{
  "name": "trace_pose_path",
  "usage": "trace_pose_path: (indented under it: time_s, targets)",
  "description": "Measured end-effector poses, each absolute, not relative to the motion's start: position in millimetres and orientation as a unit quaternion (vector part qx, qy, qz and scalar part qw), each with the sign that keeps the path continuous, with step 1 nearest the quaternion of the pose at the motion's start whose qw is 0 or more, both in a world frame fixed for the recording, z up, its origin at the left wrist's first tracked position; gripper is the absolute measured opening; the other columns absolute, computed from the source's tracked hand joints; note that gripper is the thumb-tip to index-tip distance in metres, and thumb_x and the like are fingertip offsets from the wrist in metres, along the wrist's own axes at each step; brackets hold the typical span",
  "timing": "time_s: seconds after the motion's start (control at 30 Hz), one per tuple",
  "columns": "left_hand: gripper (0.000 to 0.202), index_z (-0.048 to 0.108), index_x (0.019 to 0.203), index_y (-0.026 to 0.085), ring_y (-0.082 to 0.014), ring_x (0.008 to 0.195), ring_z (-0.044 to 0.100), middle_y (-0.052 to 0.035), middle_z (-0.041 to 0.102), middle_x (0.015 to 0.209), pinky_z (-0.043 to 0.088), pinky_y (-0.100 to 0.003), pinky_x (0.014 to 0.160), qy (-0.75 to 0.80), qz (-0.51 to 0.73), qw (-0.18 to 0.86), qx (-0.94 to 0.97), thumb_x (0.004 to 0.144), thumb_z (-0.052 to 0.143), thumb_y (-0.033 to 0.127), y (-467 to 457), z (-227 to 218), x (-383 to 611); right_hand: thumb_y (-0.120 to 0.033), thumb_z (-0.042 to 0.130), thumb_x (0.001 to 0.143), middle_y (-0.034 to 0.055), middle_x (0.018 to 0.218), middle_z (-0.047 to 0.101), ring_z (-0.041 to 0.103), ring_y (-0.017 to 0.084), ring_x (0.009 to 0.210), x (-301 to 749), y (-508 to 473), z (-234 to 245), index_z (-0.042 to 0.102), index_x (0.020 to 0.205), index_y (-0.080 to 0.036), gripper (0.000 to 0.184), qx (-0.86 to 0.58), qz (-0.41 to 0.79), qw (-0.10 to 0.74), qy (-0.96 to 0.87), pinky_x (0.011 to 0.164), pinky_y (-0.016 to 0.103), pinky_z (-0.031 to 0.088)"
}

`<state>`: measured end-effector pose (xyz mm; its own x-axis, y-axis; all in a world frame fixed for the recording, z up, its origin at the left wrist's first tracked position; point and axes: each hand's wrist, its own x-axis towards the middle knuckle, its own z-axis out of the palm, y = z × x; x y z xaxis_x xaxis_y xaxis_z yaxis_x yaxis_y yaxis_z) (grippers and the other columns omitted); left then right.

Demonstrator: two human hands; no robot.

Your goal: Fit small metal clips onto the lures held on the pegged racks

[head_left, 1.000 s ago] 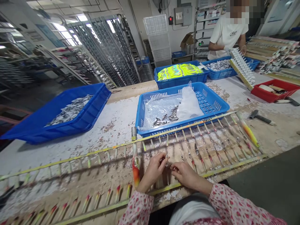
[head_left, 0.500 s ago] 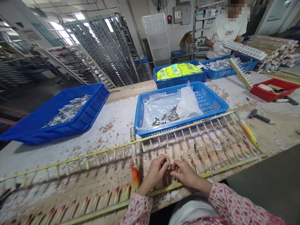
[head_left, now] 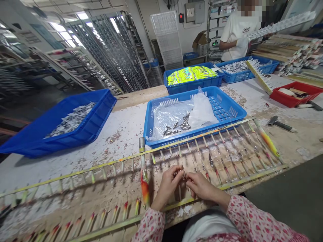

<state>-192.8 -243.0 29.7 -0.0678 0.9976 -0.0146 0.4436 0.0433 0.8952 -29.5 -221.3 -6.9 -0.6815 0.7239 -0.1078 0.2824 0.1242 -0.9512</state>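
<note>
My left hand (head_left: pixel 168 186) and my right hand (head_left: pixel 200 186) meet fingertip to fingertip over a long paint-stained rack (head_left: pixel 75 171) of thin pins lying across the bench. Both pinch a small metal piece (head_left: pixel 182 175) at one pin of the rack; it is too small to name. Beside my left hand a red and yellow crossbar (head_left: pixel 144 178) of the rack runs away from me. Just beyond the rack stands a blue basket (head_left: pixel 234 111) lined with a clear plastic bag (head_left: pixel 202 109) that holds several small dark metal pieces (head_left: pixel 176 127).
A blue bin (head_left: pixel 98 111) of silvery pieces sits at the left. Farther back are a blue basket of neon yellow items (head_left: pixel 191 74), another blue basket (head_left: pixel 242 67), a red tray (head_left: pixel 294 92) and a hammer (head_left: pixel 279 123). A person in a white shirt (head_left: pixel 238 32) holds up a pin strip.
My hands have drawn slightly closer together on the small piece. The person at the back has lifted a strip of white pins from the table up and to the right.
</note>
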Motion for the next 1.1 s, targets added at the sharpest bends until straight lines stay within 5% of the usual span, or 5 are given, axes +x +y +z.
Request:
trace_pose_path:
  time_s: [0.2, 0.4, 0.83, 1.0, 1.1]
  targets:
    - [0.033, 0.061, 0.097, 0.015, -0.0047, 0.053, 0.041, 0.0021, 0.049, 0.072, 0.032, -0.016, 0.046, 0.505, 0.639, 0.537, 0.218, 0.071, 0.071, 0.032, -246, 25, -187, -0.027, 0.047, 0.090, 0.0055, 0.067, 0.060, 0.058, 0.019, 0.062, -23, -222, 20, 0.055, 0.077, -0.017, 0.018, -0.383, 0.352, 0.172, -0.837, 0.054, 0.026, 0.037]
    - [0.027, 0.061, 0.093, 0.018, -0.0081, 0.068, 0.055, -0.0001, 0.057, 0.081, 0.048, -0.019, 0.065, 0.425, 0.696, 0.567, 0.119, 0.069, 0.072, 0.019, -250, 22, -182, -0.031, 0.052, 0.089, 0.0036, 0.073, 0.063, 0.056, 0.016, 0.068, -41, -224, 34, 0.058, 0.076, -0.016, 0.021, -0.320, 0.385, 0.213, -0.839, 0.060, 0.024, 0.035]
    - [0.025, 0.069, 0.083, 0.017, -0.0179, 0.075, 0.059, -0.0044, 0.066, 0.081, 0.046, -0.027, 0.069, 0.635, 0.416, 0.342, 0.555, 0.083, 0.056, 0.038, -274, 22, -212, -0.025, 0.042, 0.095, 0.0030, 0.067, 0.061, 0.052, 0.014, 0.062, -58, -186, 39, 0.061, 0.073, -0.016, 0.030, -0.307, 0.290, 0.180, -0.888, 0.061, 0.026, 0.035]
    - [0.027, 0.068, 0.082, 0.018, -0.0175, 0.069, 0.059, -0.0048, 0.066, 0.083, 0.044, -0.027, 0.063, 0.704, 0.398, 0.203, 0.552, 0.085, 0.051, 0.039, -265, 13, -223, -0.016, 0.046, 0.091, 0.0124, 0.103, 0.063, 0.057, 0.020, 0.096, -84, -155, 44, 0.058, 0.110, -0.011, 0.024, -0.322, 0.272, 0.275, -0.864, 0.082, 0.030, 0.042]
    - [0.025, 0.067, 0.090, 0.018, -0.0208, 0.083, 0.061, -0.0069, 0.068, 0.091, 0.046, -0.031, 0.073, 0.711, 0.395, 0.154, 0.561, 0.086, 0.048, 0.034, -257, 7, -224, -0.013, 0.050, 0.087, 0.0137, 0.106, 0.064, 0.058, 0.022, 0.100, -96, -142, 45, 0.058, 0.112, -0.009, 0.027, -0.309, 0.291, 0.249, -0.871, 0.088, 0.034, 0.042]
